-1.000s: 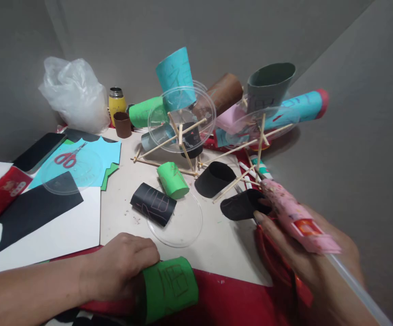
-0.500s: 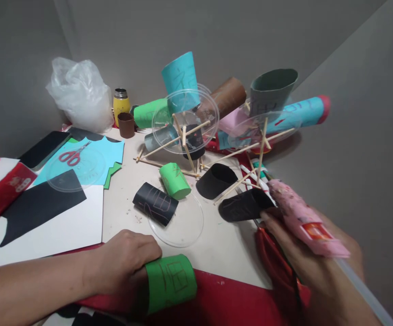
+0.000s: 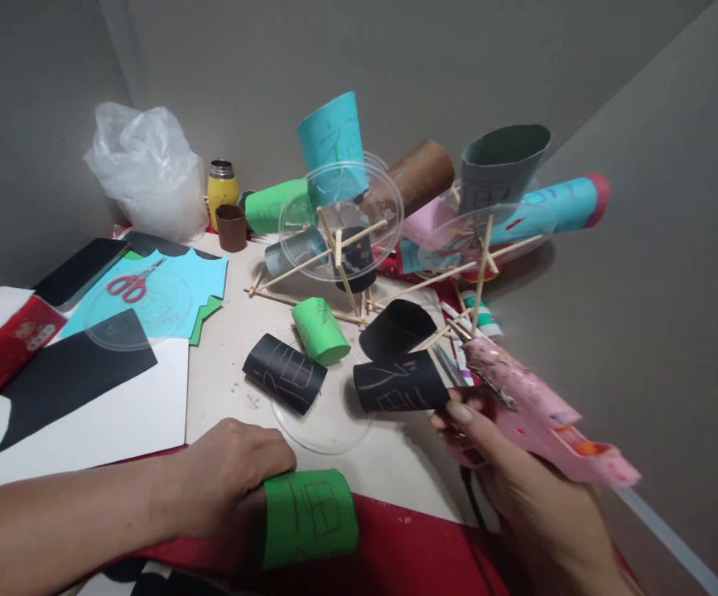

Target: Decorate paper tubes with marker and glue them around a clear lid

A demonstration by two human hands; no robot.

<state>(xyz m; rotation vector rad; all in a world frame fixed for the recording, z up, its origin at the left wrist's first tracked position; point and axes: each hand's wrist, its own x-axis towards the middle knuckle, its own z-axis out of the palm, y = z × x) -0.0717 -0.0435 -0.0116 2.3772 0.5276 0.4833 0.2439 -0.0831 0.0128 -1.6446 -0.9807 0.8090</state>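
Observation:
My left hand (image 3: 231, 463) is closed round the back end of a green paper tube (image 3: 315, 517) with a window drawn on it, held low at the near table edge. Closed on a pink hot glue gun (image 3: 520, 397), my right hand (image 3: 513, 488) also pinches the edge of a black paper tube (image 3: 401, 382) by thumb and fingertips. The gun's nozzle points up and away. Another black tube (image 3: 284, 372) and a small green tube (image 3: 320, 331) lie over a clear plastic disc (image 3: 327, 447). An open black tube (image 3: 396, 329) stands just behind the held one.
A stick frame (image 3: 309, 305) bears clear discs and several coloured paper tubes (image 3: 334, 153) at the back. Scissors (image 3: 128, 285) rest on blue paper (image 3: 206, 273) at left. A yellow bottle (image 3: 222, 192), brown ring (image 3: 231, 229) and plastic bag (image 3: 144, 174) stand behind.
The black tube at my right hand has moved left and turned, showing its drawn side. My right hand and the glue gun have tilted and shifted slightly left. My left hand stays nearly still.

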